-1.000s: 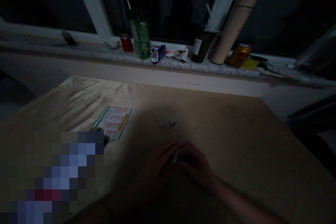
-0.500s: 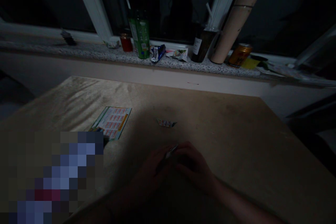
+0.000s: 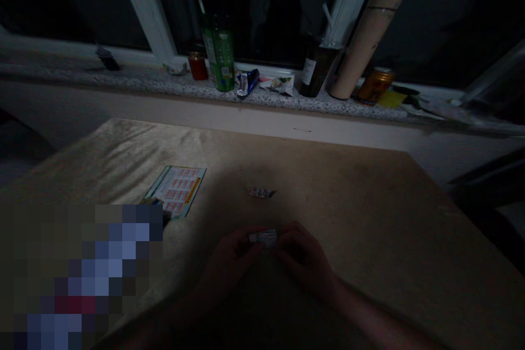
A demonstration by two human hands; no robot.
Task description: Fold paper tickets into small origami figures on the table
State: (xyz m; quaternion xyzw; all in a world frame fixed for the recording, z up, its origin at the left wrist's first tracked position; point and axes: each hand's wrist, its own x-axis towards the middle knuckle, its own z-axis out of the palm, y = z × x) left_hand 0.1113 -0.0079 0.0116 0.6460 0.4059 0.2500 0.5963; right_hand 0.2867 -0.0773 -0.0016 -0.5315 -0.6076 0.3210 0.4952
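Observation:
A small whitish packet (image 3: 264,238) with dark print is held low over the table, in deep shadow. My left hand (image 3: 234,254) pinches it from the left, thumb on the near side and fingers along the far edge. My right hand (image 3: 301,254) is closed at its right end, fingertips and thumb drawn together there. Beyond both hands lies a small printed wrapper (image 3: 261,192) with pointed ends, flat on the tan tabletop (image 3: 344,191). The dim light hides the packet's exact kind.
A printed card (image 3: 178,188) lies to the left, by a pixelated patch. Along the windowsill (image 3: 279,99) stand a green cup (image 3: 223,60), a red jar (image 3: 198,66), a dark drink cup (image 3: 315,71), a tall pink flask (image 3: 365,46), an orange can (image 3: 375,86) and crumpled wrappers (image 3: 248,82).
The packet has been turned so its broad printed face shows, where a thin edge showed before. My left hand has shifted slightly left; my right hand stays nearly in place.

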